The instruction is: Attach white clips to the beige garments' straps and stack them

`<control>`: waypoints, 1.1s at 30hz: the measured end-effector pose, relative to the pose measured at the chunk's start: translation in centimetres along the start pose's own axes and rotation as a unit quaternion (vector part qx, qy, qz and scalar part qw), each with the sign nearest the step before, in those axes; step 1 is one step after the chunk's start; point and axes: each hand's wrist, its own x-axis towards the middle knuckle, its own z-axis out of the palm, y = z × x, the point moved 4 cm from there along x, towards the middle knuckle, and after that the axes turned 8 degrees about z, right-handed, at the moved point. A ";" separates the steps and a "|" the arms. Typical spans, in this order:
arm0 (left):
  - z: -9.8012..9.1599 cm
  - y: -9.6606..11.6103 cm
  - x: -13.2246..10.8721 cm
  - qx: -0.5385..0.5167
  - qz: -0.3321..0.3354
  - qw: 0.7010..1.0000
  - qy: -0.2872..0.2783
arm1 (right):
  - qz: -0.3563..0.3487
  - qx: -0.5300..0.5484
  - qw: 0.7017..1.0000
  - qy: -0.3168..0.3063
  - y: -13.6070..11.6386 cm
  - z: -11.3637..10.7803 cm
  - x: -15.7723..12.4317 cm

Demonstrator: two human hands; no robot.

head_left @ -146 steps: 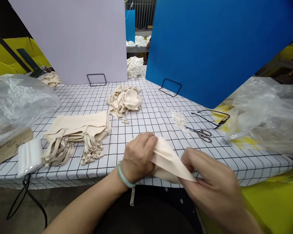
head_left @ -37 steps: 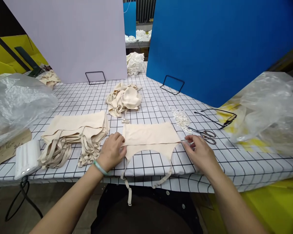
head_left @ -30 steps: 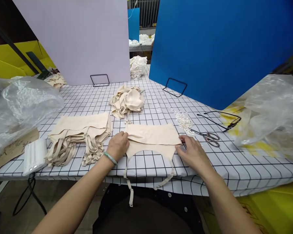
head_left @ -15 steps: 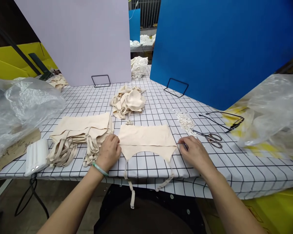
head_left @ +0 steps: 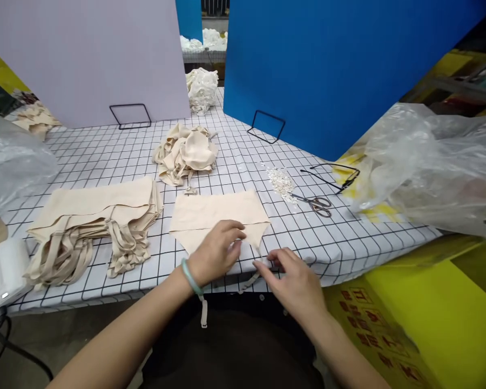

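Observation:
A beige cloth piece [head_left: 214,209] with thin straps lies flat at the table's front edge. Over its lower middle is my left hand [head_left: 218,251], a green bangle on the wrist, thumb and fingers apart and nothing held. My right hand [head_left: 295,278] is at the cloth's lower right corner, thumb and forefinger closed at the right strap [head_left: 249,282]. The other strap [head_left: 204,314] hangs below my left wrist. To the left lies a stack of similar beige pieces [head_left: 101,202], straps bunched in front.
A crumpled beige pile [head_left: 186,154] lies behind the cloth. Scissors [head_left: 319,205], small white bits [head_left: 281,182] and black glasses [head_left: 334,178] are to the right. Lilac [head_left: 97,59] and blue [head_left: 308,70] boards stand behind. A white device [head_left: 6,270] sits front left; plastic bags lie at both sides.
My left hand has moved right, from the cloth's left edge to over its middle. My right hand has come down from the right edge to the strap. The view has shifted right.

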 end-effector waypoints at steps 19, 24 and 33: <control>6.4 -0.1 0.5 -0.053 -0.041 0.997 -0.037 | 0.138 0.256 0.921 -0.259 6.0 -0.8 -4.9; 6.6 0.2 0.7 -0.020 -0.036 0.998 -0.039 | 0.104 0.248 0.916 -0.299 5.3 -4.5 -6.3; 7.1 0.7 0.7 0.032 -0.036 0.999 -0.025 | -0.021 0.325 0.924 -0.203 1.5 -9.1 -2.6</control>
